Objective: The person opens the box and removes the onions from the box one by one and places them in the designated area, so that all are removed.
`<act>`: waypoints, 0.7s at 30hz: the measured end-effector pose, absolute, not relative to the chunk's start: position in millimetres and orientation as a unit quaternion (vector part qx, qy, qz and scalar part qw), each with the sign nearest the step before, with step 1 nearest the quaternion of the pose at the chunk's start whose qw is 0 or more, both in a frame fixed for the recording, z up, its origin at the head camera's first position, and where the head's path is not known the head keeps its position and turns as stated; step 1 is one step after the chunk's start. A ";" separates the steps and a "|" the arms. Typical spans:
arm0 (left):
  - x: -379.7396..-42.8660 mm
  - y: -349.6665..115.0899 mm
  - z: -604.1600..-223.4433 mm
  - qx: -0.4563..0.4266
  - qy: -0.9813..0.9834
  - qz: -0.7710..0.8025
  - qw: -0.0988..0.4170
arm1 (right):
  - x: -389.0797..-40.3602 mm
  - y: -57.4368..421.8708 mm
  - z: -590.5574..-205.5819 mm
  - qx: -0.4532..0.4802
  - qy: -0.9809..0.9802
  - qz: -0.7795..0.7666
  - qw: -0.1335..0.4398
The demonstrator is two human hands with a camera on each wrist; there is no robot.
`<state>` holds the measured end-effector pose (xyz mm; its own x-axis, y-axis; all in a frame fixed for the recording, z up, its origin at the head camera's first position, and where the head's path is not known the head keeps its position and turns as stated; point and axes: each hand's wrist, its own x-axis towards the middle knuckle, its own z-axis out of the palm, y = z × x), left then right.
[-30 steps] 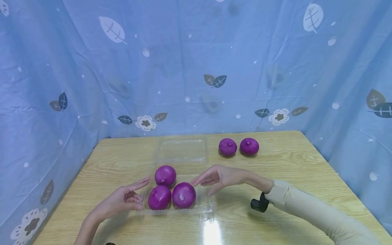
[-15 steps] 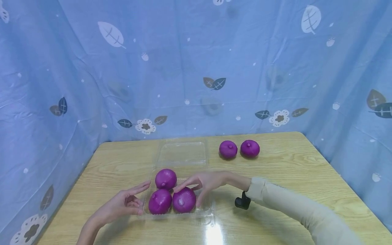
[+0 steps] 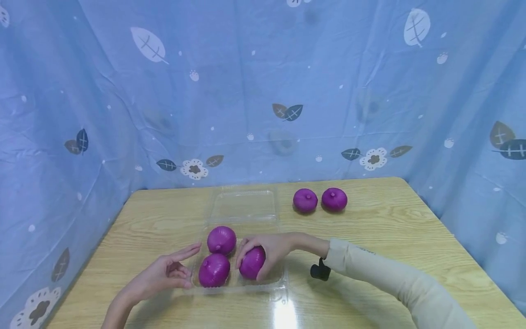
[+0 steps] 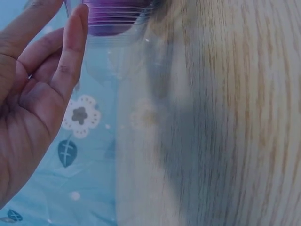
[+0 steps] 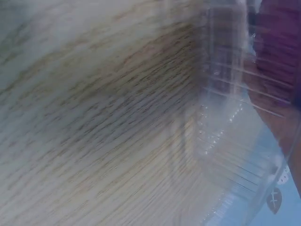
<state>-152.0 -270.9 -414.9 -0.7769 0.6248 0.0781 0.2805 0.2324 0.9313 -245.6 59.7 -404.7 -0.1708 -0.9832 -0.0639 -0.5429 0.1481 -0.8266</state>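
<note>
A rectangular table with a pale wood-grain top (image 3: 394, 224) is carrying a clear plastic box (image 3: 234, 289), whose transparent lid (image 3: 245, 204) is lying folded back behind it. Two round purple onions (image 3: 305, 201) (image 3: 334, 199) are sitting side by side on the wood, behind the box and to its right.

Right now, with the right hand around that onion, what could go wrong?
The round gripped onion might slip from the right hand. The clear plastic container could shift if bumped, since the left hand appears only to rest at its side. Drifting left might knock the front-left onion.
</note>
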 end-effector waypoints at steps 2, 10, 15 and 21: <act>-151.9 -271.1 -414.2 0.296 0.770 0.543 0.158 | -244.3 63.3 -402.1 -0.544 0.691 -0.353 0.318; -151.7 -272.6 -413.5 0.292 0.769 0.544 0.167 | -236.5 80.5 -397.4 -0.499 0.670 -0.458 0.304; -152.9 -272.2 -412.9 0.294 0.770 0.543 0.165 | -228.2 93.6 -390.8 -0.491 0.664 -0.486 0.285; -153.2 -272.6 -414.3 0.300 0.767 0.544 0.164 | -216.3 109.7 -383.0 -0.476 0.700 -0.478 0.236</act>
